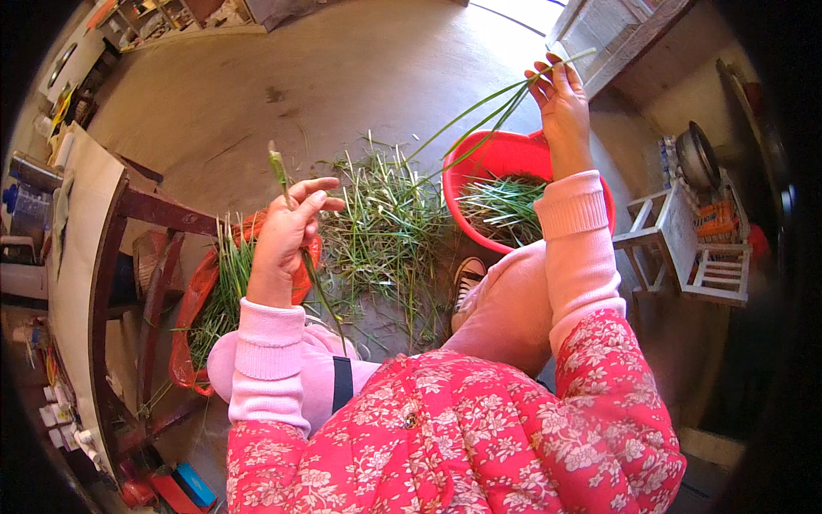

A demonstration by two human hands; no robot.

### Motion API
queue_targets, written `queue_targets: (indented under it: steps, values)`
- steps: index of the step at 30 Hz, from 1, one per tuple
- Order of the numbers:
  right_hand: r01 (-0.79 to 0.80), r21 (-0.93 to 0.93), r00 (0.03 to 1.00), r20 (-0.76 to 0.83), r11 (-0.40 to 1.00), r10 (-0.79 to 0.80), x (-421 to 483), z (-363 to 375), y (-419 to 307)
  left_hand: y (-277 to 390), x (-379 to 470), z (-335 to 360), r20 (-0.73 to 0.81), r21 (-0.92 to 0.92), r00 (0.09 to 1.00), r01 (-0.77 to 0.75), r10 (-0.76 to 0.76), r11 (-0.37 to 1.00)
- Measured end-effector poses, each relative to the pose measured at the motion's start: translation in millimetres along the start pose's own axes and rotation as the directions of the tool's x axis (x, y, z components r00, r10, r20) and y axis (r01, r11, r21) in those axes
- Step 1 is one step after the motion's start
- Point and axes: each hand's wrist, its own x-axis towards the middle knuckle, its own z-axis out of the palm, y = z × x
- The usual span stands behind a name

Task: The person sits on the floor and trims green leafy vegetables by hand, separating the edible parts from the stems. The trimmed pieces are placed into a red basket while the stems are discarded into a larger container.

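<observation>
Between the thumb and fingers of my left hand is a green stalk with a pale, brownish end pointing up. Its thin leaf trails down towards my lap. My right hand, raised at the upper right, pinches a few long green stalks near their white ends. Their leaves droop down to the left, past the rim of a red plastic basin. Inside the basin lie trimmed green stalks. On the floor before me spreads a heap of loose leaves and stalk scraps.
An orange-red plastic bag of uncut stalks stands by my left knee. Left of it is a wooden-legged table. White wooden stools are at the right, with a metal pot behind. A door stands at upper right.
</observation>
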Motion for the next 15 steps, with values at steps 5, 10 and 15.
queue_targets:
  steps: [5,10,15]
  values:
    - [0.215,-0.528,0.971,0.203,0.821,-0.124,-4,-10,-26,0,-1,0,0.017,-0.014,1.0,-0.024,0.025,1.0]
    - [0.38,-0.825,0.917,0.397,0.418,-0.05,-14,-36,-19,2,-2,3,0.025,-0.025,1.0,-0.017,0.018,1.0]
    - [0.564,-0.799,0.712,0.341,-0.21,0.613,-43,-49,13,0,-3,10,0.034,-0.003,0.999,-0.004,0.004,1.0]
